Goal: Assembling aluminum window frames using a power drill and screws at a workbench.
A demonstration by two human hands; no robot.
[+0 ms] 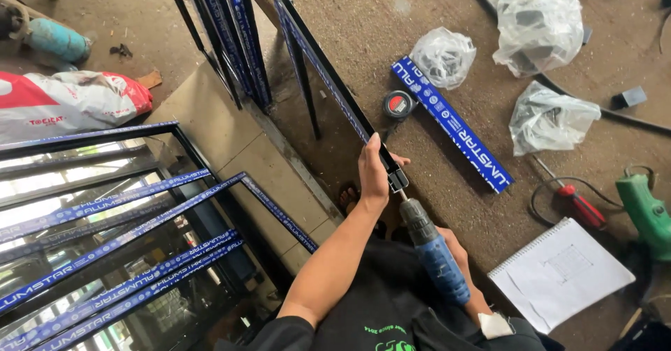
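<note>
Black aluminium frame bar ran on a long diagonal from the upper middle of the frame down to its centre, its lower end sitting just right of the left hand; that hand was closed around the bar near this end, fingers wrapped from the left side. Blue cordless drill lay on nearly the same line, rising from the lower centre with its bit meeting the bar's end piece — so tool and bar were almost end to end. The right hand was shut on the drill's body, mostly hidden behind it; it was the farther of the two from the bar. Nearby on the table lay a tape measure, a blue-wrapped offcut and a spiral notepad.
</note>
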